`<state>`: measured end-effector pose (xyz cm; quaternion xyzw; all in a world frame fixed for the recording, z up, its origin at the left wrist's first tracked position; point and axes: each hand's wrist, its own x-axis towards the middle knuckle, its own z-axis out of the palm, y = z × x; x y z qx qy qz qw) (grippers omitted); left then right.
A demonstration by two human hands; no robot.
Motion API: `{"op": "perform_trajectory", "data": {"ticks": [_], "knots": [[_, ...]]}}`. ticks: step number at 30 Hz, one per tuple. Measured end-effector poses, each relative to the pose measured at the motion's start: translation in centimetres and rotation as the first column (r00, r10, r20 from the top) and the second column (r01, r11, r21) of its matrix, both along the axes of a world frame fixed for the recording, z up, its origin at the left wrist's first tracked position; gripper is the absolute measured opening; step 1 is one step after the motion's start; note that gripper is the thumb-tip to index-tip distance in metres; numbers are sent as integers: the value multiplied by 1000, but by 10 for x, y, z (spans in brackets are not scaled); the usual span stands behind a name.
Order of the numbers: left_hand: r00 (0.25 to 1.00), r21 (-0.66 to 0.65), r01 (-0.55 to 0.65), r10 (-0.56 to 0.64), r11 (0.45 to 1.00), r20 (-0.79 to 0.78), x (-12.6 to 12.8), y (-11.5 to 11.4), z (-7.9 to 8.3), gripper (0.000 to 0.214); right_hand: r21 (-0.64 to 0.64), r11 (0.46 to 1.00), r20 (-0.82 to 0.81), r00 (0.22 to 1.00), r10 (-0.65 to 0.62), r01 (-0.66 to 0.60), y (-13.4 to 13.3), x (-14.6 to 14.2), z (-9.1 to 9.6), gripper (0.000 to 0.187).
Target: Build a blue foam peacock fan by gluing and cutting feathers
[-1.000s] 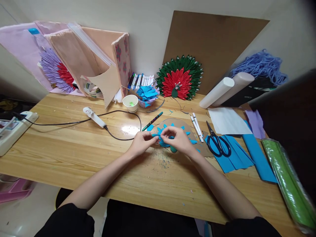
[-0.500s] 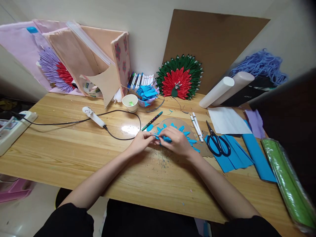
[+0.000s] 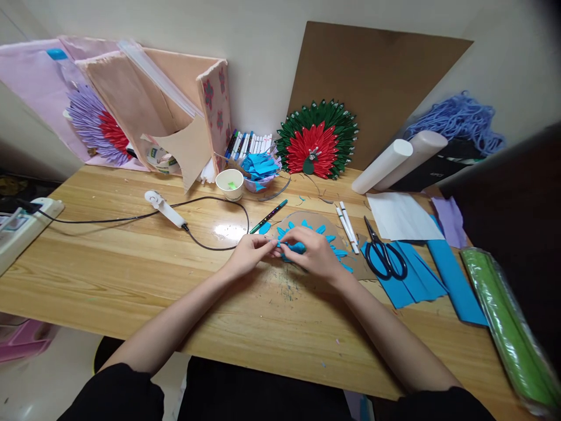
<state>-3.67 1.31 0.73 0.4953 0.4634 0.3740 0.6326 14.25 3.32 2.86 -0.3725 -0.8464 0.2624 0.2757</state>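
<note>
My left hand point(image 3: 249, 254) and my right hand point(image 3: 314, 252) meet over the middle of the table, fingertips almost touching. Between them they pinch a small piece of blue crepe paper point(image 3: 279, 243), largely covered by the fingers. Beneath and behind my right hand lies a rounded brown cardboard point(image 3: 316, 218) with blue paper petals point(image 3: 342, 253) set around it; the hand hides its middle. A loose blue petal point(image 3: 264, 228) rests on the table just beyond my left hand, beside a dark green pen point(image 3: 269, 216).
Black-handled scissors point(image 3: 385, 257) lie on cut blue paper point(image 3: 414, 283) at right, near two white markers point(image 3: 347, 228). A paper cup point(image 3: 229, 184) and a bowl of blue scraps point(image 3: 258, 184) stand behind. A glue gun point(image 3: 164, 209) trails its cord at left. A red-green paper peacock point(image 3: 316, 140) leans behind.
The fingers have shifted slightly around the blue crepe paper, and less of it shows between them. The whole view has tilted a little; the objects on the table stay put.
</note>
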Motion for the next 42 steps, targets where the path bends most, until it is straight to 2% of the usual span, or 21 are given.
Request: {"op": "perform_trajectory", "data": {"ticks": [2, 5, 9, 12, 18, 22, 26, 29, 34, 42], "knots": [[998, 101, -10, 17, 995, -64, 0, -2, 0, 32, -174, 983, -57, 996, -72, 61, 1, -1, -1, 8], [976, 271, -18, 75, 962, -203, 0, -5, 1, 30, -370, 923, -106, 982, -158, 108, 3, -2, -3, 11], [945, 392, -22, 146, 920, -291, -1, -7, 2, 26, -453, 886, -130, 976, -176, 99, 4, -4, -5, 12], [950, 370, -44, 154, 928, -272, -1, -7, 1, 26, -431, 899, -137, 979, -150, 77, 2, -4, -4, 9], [985, 195, -89, 115, 977, -128, 0, -3, 1, 27, -365, 927, -123, 983, -139, 86, 2, -2, -2, 10], [989, 150, -111, 125, 982, -85, 0, -1, 1, 30, -321, 945, -139, 983, -118, 68, 2, 0, -1, 11], [989, 134, -120, 131, 984, -71, 0, -1, 1, 31, -164, 985, -111, 992, -66, 48, 1, 0, 0, 10], [993, 108, -94, 101, 990, -56, 0, -2, 1, 30, -75, 996, -89, 994, -59, 52, 1, 1, 0, 10], [993, 89, -74, 81, 993, -85, 0, -4, 1, 29, -99, 994, -119, 991, -62, 51, 2, 1, -2, 10], [970, 280, -61, 123, 958, -210, 0, -5, 2, 26, -211, 976, -145, 986, -84, 52, 1, 1, 0, 12]]}}
